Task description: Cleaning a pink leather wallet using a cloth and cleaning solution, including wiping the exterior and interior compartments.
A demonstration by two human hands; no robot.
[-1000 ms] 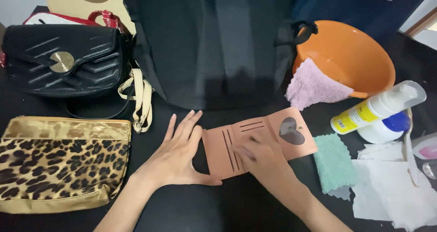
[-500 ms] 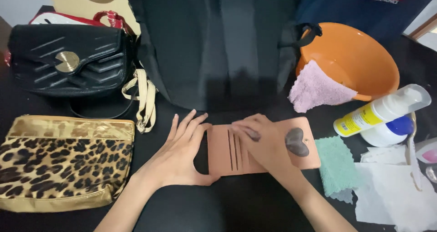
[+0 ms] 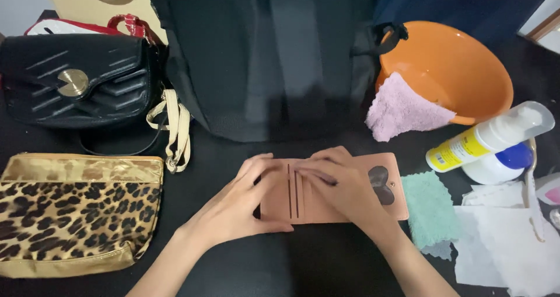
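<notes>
At the far left of the dark counter (image 3: 326,268) lies a flat leopard-print pouch (image 3: 70,215) with a gold band along its top edge. Behind it sits a black quilted handbag (image 3: 76,78) with a round gold clasp, and a red-trimmed bag (image 3: 125,24) peeks out behind that. A cream strap (image 3: 175,128) hangs down between the handbag and a large black backpack (image 3: 262,58), which stands at the back centre.

In front of the backpack, near the middle of the counter, a pinkish-tan wallet (image 3: 332,189) lies open and flat, its card slots showing as dark vertical lines. The left hand (image 3: 239,206) rests on the wallet's left end, fingers (image 3: 256,166) bent and curled over the upper left edge, thumb lying along the lower edge; it presses and holds that end rather than lifting it. The right hand (image 3: 341,186) lies on the wallet's middle, its fingers (image 3: 309,171) loosely stretched leftward toward the card slots, laid on the surface and not closed around anything. A dark heart-shaped patch (image 3: 382,185) shows on the wallet's right panel, just beside the right hand.

To the right of the wallet, close to its edge, lies a mint-green cloth (image 3: 429,209). Behind it an orange bowl (image 3: 461,64) holds a pink cloth (image 3: 402,107) that drapes over its front rim. Further right, a white and yellow bottle (image 3: 484,136) lies tilted across a white jar with a blue lid (image 3: 504,163). White tissue sheets (image 3: 507,238) spread over the counter at the far right.
</notes>
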